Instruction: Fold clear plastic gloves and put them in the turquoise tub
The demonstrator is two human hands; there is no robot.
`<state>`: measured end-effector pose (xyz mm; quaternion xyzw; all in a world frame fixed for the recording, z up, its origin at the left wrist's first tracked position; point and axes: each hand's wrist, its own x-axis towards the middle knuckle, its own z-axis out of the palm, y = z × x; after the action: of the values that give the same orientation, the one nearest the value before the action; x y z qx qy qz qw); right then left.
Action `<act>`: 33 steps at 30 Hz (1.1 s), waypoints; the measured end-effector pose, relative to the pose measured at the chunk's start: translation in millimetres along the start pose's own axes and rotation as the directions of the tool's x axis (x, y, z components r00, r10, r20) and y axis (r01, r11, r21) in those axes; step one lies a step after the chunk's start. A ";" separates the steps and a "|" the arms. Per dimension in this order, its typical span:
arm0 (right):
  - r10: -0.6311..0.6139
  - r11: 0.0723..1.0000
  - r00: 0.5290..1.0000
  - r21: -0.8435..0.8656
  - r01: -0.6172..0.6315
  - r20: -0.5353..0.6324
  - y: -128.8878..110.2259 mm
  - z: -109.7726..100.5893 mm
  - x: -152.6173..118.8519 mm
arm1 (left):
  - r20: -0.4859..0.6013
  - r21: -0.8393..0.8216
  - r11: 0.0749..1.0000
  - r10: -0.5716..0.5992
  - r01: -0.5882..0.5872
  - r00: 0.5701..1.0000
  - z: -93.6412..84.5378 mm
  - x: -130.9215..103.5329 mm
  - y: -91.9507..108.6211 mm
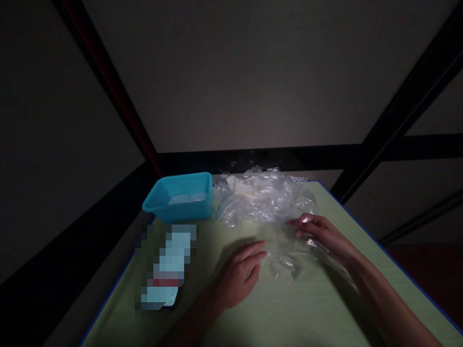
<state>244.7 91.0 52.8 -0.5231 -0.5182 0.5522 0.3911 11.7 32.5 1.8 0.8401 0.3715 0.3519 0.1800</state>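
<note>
Two grips are mine here: the left grip (240,274) has its thumb and fingers drawn close together at the near edge of one clear plastic film (284,265), though I cannot tell whether they pinch it, while my right grip (323,233) has its fingers bent around a part of that same film, which drapes across the hand and trails along my forearm. Going from the left, one pale-blue flat object (174,260) lies slantwise on the counter (289,313), a single red band across it; it is masked by blocks, so I cannot make out what it is. Just beyond it stands one blue basin (184,212), upright at the far left corner, with a pale patch on its floor that I cannot identify. Right beside the basin spreads one heap of clear plastic (267,197), crumpled and shiny, its pieces too tangled to count, with at least one white piece (244,188) among them. My one film lies in front of that heap, between my two hands, partly down on the counter. The counter is one light-green top with a blue edge, set before a grey wall (253,72).
</note>
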 end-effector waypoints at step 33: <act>-0.248 0.101 0.567 -0.561 0.822 0.785 -7.9 75.7 -60.9 | 0.212 -0.909 0.135 -0.665 0.394 0.716 -2.9 12.2 -27.4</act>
<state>178.4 20.6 64.7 -0.2342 -0.9665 0.0849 0.0618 1.7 59.8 -6.2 0.3495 0.4028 0.5058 0.6781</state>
